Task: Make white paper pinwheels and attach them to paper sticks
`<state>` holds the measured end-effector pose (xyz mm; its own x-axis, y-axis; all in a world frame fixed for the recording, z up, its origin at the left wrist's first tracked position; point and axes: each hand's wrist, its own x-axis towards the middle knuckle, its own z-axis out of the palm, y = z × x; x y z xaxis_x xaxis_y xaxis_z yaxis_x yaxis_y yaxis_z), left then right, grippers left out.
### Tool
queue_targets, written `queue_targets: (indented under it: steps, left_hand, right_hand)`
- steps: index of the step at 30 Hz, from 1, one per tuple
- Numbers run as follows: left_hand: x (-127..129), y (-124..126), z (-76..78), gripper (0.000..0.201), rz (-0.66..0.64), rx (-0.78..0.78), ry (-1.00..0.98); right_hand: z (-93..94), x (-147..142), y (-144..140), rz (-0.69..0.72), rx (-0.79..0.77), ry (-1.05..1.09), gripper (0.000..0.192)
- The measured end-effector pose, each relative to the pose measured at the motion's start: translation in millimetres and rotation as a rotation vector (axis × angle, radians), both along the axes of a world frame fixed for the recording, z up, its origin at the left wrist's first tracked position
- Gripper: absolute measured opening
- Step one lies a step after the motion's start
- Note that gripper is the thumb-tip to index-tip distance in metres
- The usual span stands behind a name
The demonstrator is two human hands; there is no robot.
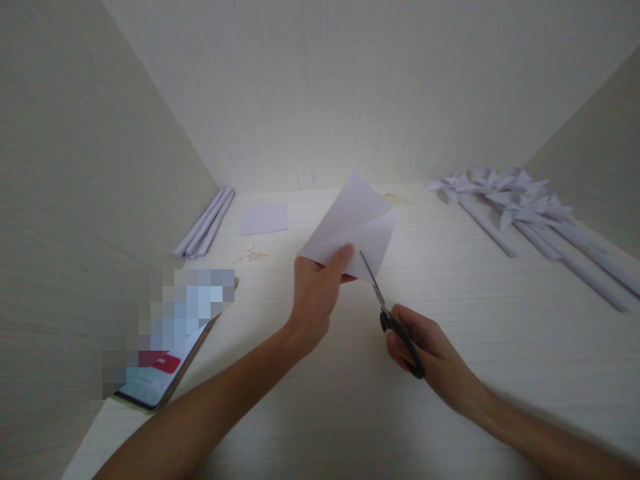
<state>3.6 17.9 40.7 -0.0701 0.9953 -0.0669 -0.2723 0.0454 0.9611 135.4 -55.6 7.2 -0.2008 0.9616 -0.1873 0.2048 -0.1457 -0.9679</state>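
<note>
My left hand [320, 287] grips a square sheet of pale paper [353, 217] by its lower left part, thumb on top and the other fingers hidden beneath. A faint crease runs across the sheet. In my right hand [420, 340] is a pair of scissors [403, 340] with black handles, its blades pointing up and to the left. The blades overlap the paper's lower corner, with one blade lying over the sheet's face. My fingers are wrapped round the handles.
At the right lie several paper pinwheels [520, 193] on rolled paper sticks. Several more rolled paper sticks [207, 223] rest at the far left, beside a flat paper square [265, 219] and small pale bits [251, 255]. A phone [150, 380], partly blurred, leans at the left wall.
</note>
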Motion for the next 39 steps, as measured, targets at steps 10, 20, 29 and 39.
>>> queue_targets:
  steps: [10, 20, 29, 39]
  left_hand:
    - [1.0, -4.6, -0.3, 0.024, -0.020, 0.009, 0.013]
    - [2.2, -7.5, -0.7, 0.022, -0.029, -0.016, 0.029]
    - [2.3, -9.6, -0.2, 0.021, -0.039, -0.018, 0.061]
    - [2.7, -9.9, 1.0, 0.023, -0.043, -0.026, 0.091]
  right_hand:
    - [2.3, -1.2, 0.3, 0.003, 0.009, 0.011, 0.036]
    - [3.5, -1.5, 0.4, 0.007, 0.013, 0.020, 0.034]
    - [4.0, -1.0, 1.1, 0.012, 0.025, 0.018, 0.034]
    - [6.3, 0.6, 0.4, 0.015, 0.026, 0.016, 0.035]
